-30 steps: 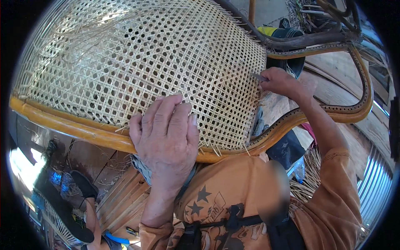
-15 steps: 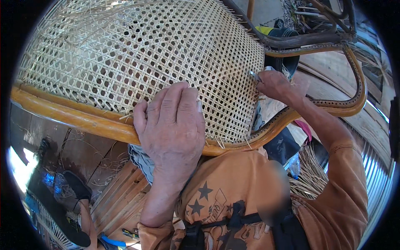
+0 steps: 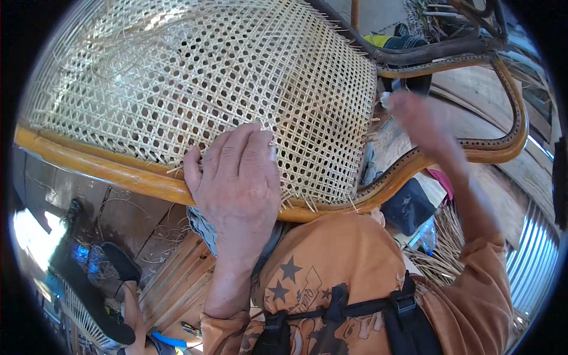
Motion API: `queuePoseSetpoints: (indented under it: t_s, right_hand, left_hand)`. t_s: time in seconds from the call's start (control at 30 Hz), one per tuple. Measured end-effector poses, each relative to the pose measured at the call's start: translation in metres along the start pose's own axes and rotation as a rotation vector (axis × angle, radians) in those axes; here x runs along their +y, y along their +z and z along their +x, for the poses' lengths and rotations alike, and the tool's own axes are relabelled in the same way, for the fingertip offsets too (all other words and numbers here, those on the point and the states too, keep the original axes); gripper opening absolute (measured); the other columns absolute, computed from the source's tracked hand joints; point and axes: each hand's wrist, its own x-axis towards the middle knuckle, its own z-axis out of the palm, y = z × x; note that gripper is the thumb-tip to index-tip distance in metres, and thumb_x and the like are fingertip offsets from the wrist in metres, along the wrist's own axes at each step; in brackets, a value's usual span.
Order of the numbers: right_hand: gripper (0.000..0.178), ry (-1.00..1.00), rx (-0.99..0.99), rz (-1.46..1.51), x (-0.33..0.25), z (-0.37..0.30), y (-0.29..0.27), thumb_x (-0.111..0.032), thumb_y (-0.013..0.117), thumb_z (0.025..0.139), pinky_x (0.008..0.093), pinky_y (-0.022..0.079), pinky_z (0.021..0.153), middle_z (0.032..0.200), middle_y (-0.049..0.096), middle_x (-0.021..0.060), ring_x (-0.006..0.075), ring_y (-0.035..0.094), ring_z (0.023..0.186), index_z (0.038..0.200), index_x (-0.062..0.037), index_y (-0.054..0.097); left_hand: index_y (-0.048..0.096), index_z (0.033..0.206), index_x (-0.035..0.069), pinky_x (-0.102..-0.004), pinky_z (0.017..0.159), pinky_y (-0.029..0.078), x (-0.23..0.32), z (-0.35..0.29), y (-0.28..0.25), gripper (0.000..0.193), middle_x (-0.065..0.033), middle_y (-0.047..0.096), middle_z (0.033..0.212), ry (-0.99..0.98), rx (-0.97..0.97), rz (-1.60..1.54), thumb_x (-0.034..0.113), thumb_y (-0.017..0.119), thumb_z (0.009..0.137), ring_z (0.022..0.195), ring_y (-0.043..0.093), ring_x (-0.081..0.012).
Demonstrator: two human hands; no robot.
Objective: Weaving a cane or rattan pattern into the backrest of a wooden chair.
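A sheet of woven rattan cane (image 3: 319,112) stretches over a glossy brown wooden frame (image 3: 106,168), with loose strand ends sticking out along its edges. My left hand (image 3: 239,171) lies flat over the near rim, its fingers extended on the weave. Beyond the cane's right edge, my right hand (image 3: 421,121) hangs above the open part of the frame, blurred by motion. A small pale thing (image 3: 385,99) shows at its fingers; its kind cannot be made out. Cut strand ends (image 3: 371,135) stand out along that right edge. Small holes line the bare curved frame section (image 3: 507,148).
A dark curved pole (image 3: 435,54) runs along the far side, with a dark container (image 3: 408,42) behind it. Dry strips (image 3: 455,239) lie in a heap at the right. Wooden slats (image 3: 180,278) and a black shoe (image 3: 120,260) on a person's foot are at lower left.
My right hand has drawn back to the right, away from the cane's edge. The metal tip seen at its fingers before no longer shows. My left hand stays on the rim.
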Motion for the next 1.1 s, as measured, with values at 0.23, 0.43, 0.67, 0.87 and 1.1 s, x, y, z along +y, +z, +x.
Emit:
queuePoseSetpoints:
  t_s: [0.23, 0.43, 0.67, 0.87, 1.1]
  right_hand:
    - [0.034, -0.269, -0.316, 0.108, -0.053, -0.037, 0.034, -0.033, 0.043, 0.093, 0.0516, 0.045, 0.071, 0.077, 0.060, 0.0254, 0.0438, 0.059, 0.080, 0.097, 0.0008, 0.050]
    - [0.034, -0.285, -0.413, 0.033, -0.048, -0.020, 0.033, -0.033, 0.045, 0.093, 0.0502, 0.046, 0.071, 0.078, 0.061, 0.0240, 0.0412, 0.060, 0.080, 0.092, 0.0003, 0.054]
    - [0.033, -0.281, -0.503, 0.033, -0.048, -0.011, 0.030, -0.032, 0.046, 0.092, 0.0493, 0.047, 0.071, 0.079, 0.061, 0.0237, 0.0407, 0.061, 0.081, 0.092, 0.0002, 0.056]
    - [0.031, -0.296, -0.540, -0.023, -0.053, -0.007, 0.034, -0.029, 0.046, 0.093, 0.0495, 0.047, 0.071, 0.078, 0.061, 0.0235, 0.0413, 0.060, 0.080, 0.093, 0.0004, 0.056]
    - [0.024, -0.203, -0.329, 0.180, -0.049, -0.034, 0.057, -0.025, 0.047, 0.094, 0.0495, 0.046, 0.067, 0.077, 0.060, 0.0239, 0.0419, 0.060, 0.076, 0.095, -0.0010, 0.047]
  left_hand:
    - [0.062, 0.097, 0.011, -0.0422, 0.097, 0.031, 0.008, 0.008, 0.002, 0.016, 0.0006, 0.061, 0.102, -0.002, -0.024, 0.048, 0.014, 0.061, 0.081, 0.099, 0.056, -0.0170]
    - [0.063, 0.097, 0.010, -0.0413, 0.097, 0.032, 0.010, 0.007, 0.003, 0.015, -0.0008, 0.062, 0.102, -0.018, -0.009, 0.079, 0.014, 0.060, 0.082, 0.099, 0.055, -0.0180]
    - [0.062, 0.098, 0.010, -0.0415, 0.097, 0.032, 0.010, 0.008, 0.003, 0.016, -0.0007, 0.062, 0.101, -0.016, -0.030, 0.081, 0.014, 0.059, 0.083, 0.099, 0.055, -0.0184]
    - [0.062, 0.096, 0.011, -0.0408, 0.095, 0.033, 0.008, 0.008, 0.004, 0.015, -0.0003, 0.061, 0.101, -0.033, -0.045, 0.040, 0.014, 0.060, 0.082, 0.099, 0.055, -0.0181]
    - [0.062, 0.095, 0.011, -0.0402, 0.093, 0.034, 0.005, 0.005, 0.004, 0.015, 0.0000, 0.062, 0.100, 0.002, -0.025, 0.040, 0.014, 0.061, 0.081, 0.098, 0.055, -0.0179]
